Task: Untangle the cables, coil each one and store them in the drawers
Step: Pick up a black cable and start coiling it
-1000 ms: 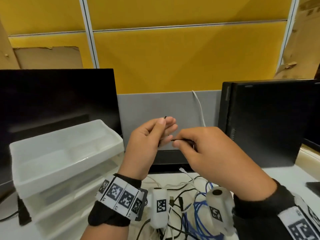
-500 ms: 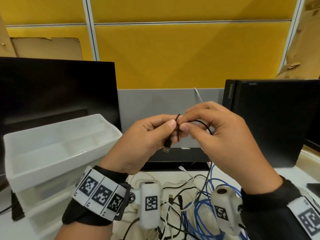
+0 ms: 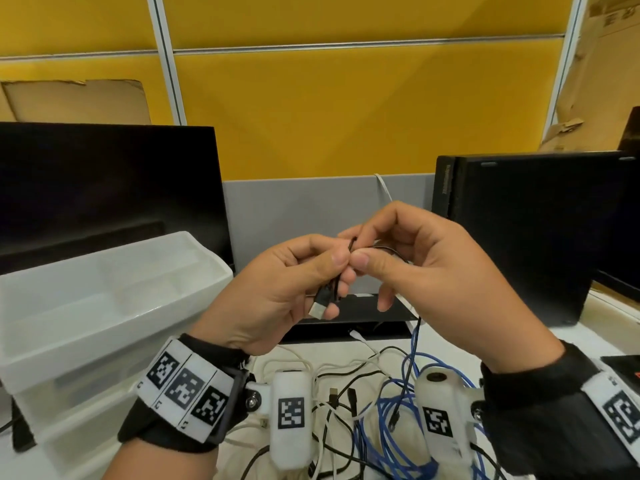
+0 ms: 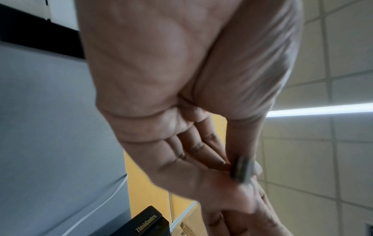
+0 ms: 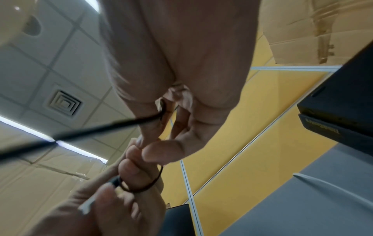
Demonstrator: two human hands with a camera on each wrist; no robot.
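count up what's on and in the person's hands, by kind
hands: 2, left hand and right hand
white wrist cameras with a square marker: 2
white marker wristbands: 2
thin black usb cable pinched by both hands: 1
total: 7
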